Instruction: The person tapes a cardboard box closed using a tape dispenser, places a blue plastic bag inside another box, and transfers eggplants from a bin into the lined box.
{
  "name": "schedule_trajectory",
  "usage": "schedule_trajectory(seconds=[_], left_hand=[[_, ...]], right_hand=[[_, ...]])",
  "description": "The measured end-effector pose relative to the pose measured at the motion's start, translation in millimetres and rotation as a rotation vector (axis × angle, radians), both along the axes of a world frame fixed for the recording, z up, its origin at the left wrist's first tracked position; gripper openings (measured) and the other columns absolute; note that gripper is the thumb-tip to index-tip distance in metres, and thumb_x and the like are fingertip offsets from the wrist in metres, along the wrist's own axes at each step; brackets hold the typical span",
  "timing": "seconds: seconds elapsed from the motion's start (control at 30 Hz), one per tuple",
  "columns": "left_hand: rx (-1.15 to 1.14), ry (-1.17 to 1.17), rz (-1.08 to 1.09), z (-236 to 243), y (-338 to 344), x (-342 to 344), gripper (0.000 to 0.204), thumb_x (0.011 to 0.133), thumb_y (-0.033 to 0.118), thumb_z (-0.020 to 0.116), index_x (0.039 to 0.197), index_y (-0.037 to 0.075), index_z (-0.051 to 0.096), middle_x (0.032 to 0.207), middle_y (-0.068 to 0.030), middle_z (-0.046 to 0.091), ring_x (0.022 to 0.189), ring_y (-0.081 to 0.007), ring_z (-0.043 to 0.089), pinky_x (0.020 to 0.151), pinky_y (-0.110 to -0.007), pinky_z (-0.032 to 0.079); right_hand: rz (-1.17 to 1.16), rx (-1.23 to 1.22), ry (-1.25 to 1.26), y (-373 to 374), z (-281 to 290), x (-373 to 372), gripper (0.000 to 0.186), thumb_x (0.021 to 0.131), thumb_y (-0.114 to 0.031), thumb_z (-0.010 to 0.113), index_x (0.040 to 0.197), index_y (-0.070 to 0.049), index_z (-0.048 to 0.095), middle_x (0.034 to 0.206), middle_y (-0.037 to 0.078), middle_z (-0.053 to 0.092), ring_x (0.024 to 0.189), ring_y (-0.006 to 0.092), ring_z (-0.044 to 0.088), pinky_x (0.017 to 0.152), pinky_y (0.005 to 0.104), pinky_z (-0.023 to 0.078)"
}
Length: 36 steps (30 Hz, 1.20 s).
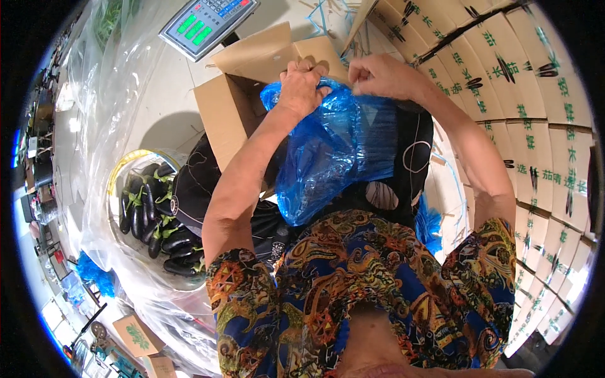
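A crumpled blue plastic bag [321,157] lies over my lap, its upper end raised toward the open cardboard box [220,116]. My left hand [304,87] is closed around the bag's upper edge, with the fingers bent over it. To its right, my right hand [386,77] has its fingertips pinched together at the bag's top right edge. The fold between the fingers of that hand is small and partly hidden. Behind both hands stand the box's raised flaps [255,53]. The bag covers part of the box's opening.
At left, a round basket with a yellow rim [116,170] holds several dark eggplants [151,201], with clear plastic sheeting [94,208] around it. A digital scale [205,25] stands beyond the box. Stacked printed cartons [529,145] form a wall at right.
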<state>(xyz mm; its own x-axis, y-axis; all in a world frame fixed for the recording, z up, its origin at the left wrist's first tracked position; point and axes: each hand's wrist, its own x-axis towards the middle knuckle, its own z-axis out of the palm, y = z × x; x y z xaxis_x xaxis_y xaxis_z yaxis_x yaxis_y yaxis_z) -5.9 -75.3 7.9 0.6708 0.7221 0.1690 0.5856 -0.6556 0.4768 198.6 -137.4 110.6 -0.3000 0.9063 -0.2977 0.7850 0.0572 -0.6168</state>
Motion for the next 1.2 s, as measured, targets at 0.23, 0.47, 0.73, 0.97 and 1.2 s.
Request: schedule_trajectory(seconds=[0.23, 0.47, 0.73, 0.97, 1.2], left_hand=[[-0.659, -0.823, 0.226, -17, 60, -51, 0.011, 0.088, 0.007, 0.056, 0.089, 0.006, 0.066, 0.089, 0.0025, 0.062, 0.084, -0.0105, 0.054, 0.075, -0.026, 0.045], [-0.919, -1.192, 0.383, 11, 62, -90, 0.012, 0.096, 0.014, 0.057, 0.089, 0.008, 0.063, 0.079, 0.0027, 0.058, 0.071, -0.0076, 0.050, 0.067, -0.023, 0.042], [-1.000, -1.209, 0.000, 95, 28, -87, 0.018, 0.097, 0.015, 0.055, 0.109, 0.002, 0.058, 0.095, -0.0049, 0.065, 0.083, -0.0124, 0.062, 0.078, -0.027, 0.052], [-1.013, -1.393, -0.305, 118, 32, -90, 0.027, 0.094, 0.021, 0.059, 0.113, 0.001, 0.056, 0.102, -0.0092, 0.066, 0.091, -0.0178, 0.064, 0.085, -0.031, 0.053], [-0.888, -1.246, 0.133, 85, 43, -94, 0.019, 0.096, 0.014, 0.056, 0.109, 0.001, 0.060, 0.095, -0.0055, 0.066, 0.085, -0.0148, 0.063, 0.079, -0.028, 0.052]], right_hand=[[0.497, 0.167, -0.534, -58, -9, -34, 0.008, 0.074, -0.008, 0.062, 0.072, -0.006, 0.069, 0.076, 0.015, 0.067, 0.077, 0.0322, 0.067, 0.065, 0.0433, 0.051], [0.513, -0.026, -0.374, -66, -7, -47, 0.009, 0.080, -0.013, 0.060, 0.085, -0.007, 0.063, 0.077, 0.012, 0.062, 0.077, 0.0310, 0.066, 0.064, 0.0430, 0.051], [-0.252, 0.214, 0.284, 4, 8, -6, 0.066, 0.085, -0.053, 0.066, 0.125, -0.002, 0.057, 0.116, 0.020, 0.062, 0.104, 0.0260, 0.062, 0.087, 0.0361, 0.050], [-0.056, -0.332, 1.019, 16, 25, -48, 0.082, 0.083, -0.058, 0.065, 0.138, -0.001, 0.045, 0.126, 0.017, 0.059, 0.113, 0.0252, 0.058, 0.102, 0.0409, 0.043], [-0.313, -0.268, 0.928, 13, 26, -59, 0.036, 0.083, -0.026, 0.075, 0.110, -0.004, 0.067, 0.098, 0.007, 0.071, 0.087, 0.0150, 0.067, 0.084, 0.0313, 0.053]])
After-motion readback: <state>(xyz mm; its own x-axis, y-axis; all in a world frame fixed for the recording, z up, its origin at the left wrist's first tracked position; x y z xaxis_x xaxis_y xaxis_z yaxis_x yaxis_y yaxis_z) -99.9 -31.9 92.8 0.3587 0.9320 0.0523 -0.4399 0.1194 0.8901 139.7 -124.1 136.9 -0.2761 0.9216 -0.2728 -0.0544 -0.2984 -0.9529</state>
